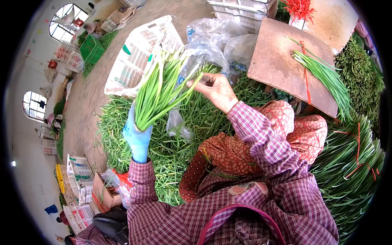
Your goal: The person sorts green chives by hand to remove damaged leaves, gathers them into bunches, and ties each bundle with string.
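Observation:
My left hand (137, 132), in a blue glove, is closed around the lower part of a bunch of green chives (157, 92), whose pale ends point up and away. My bare right hand (214, 90) is at the bunch's right side, thumb and forefinger pinched on a chive leaf tip that sticks out. Beneath both hands lies a thick heap of loose green leaves and trimmings (163, 159). Just beyond the bunch, a white plastic crate (134, 57) leans at an angle.
On a board (273, 53) at right lies a chive bundle (322, 77) with a red tie (305, 77). Tied bundles (351, 163) are piled beside my knee. Clear plastic bags (208, 45), stacked crates (245, 16) and red ties (300, 9) stand beyond. A green crate (91, 49) is far left.

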Available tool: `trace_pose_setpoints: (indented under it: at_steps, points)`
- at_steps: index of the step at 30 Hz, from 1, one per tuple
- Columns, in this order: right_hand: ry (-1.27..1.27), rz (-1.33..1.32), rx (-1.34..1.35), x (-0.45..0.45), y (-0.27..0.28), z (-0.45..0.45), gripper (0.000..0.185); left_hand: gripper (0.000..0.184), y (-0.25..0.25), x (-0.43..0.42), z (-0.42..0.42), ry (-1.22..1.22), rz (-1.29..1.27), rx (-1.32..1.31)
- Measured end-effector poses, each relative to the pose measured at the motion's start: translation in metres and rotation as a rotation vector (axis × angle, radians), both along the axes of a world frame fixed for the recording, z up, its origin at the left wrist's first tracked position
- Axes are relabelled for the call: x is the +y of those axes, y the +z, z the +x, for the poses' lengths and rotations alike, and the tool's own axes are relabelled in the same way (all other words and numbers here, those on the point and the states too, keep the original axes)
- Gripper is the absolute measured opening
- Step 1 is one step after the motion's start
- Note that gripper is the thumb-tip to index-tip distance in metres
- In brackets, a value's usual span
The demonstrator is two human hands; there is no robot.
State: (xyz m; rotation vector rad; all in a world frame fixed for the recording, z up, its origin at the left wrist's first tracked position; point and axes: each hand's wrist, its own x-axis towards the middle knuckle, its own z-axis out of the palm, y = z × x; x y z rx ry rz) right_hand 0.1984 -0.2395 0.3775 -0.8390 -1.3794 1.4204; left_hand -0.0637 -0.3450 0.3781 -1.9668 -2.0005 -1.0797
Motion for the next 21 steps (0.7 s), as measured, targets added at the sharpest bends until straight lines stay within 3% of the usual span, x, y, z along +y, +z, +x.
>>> trace_pose_setpoints:
  at_steps: [3,6,8,9,12,14,16,18,21]
  points:
    - [-0.029,0.091,0.032,0.004,-0.007,-0.005,0.033,0.07,-0.002,0.001,0.001,-0.017,0.019,0.011]
    - [-0.089,0.128,-0.19,0.003,-0.009,0.001,0.026,0.069,-0.001,0.001,0.002,-0.007,0.004,-0.029]
    - [-0.164,0.336,-0.559,0.001,-0.016,0.01,0.019,0.066,-0.003,-0.001,-0.002,-0.01,-0.032,-0.102]
    - [-0.285,0.5,-0.588,0.003,-0.036,0.012,0.014,0.064,-0.004,-0.002,-0.005,-0.014,-0.068,-0.176]
    - [-0.218,0.458,-1.126,0.007,-0.058,0.038,0.011,0.064,-0.009,-0.004,-0.013,-0.017,-0.056,-0.188]
    - [-0.269,0.483,-0.94,0.008,-0.04,0.05,0.018,0.065,-0.011,-0.004,-0.016,-0.019,-0.06,-0.188]
    - [-0.478,0.762,-0.722,0.004,-0.001,0.049,0.012,0.066,-0.009,-0.004,-0.01,-0.045,-0.083,-0.166]
    - [-0.524,0.963,-0.559,-0.001,0.034,0.035,0.012,0.065,-0.009,-0.002,-0.005,-0.064,-0.06,-0.191]
    - [-0.443,1.001,-0.637,-0.014,0.056,0.01,0.016,0.07,-0.004,0.002,0.002,-0.084,-0.036,-0.071]
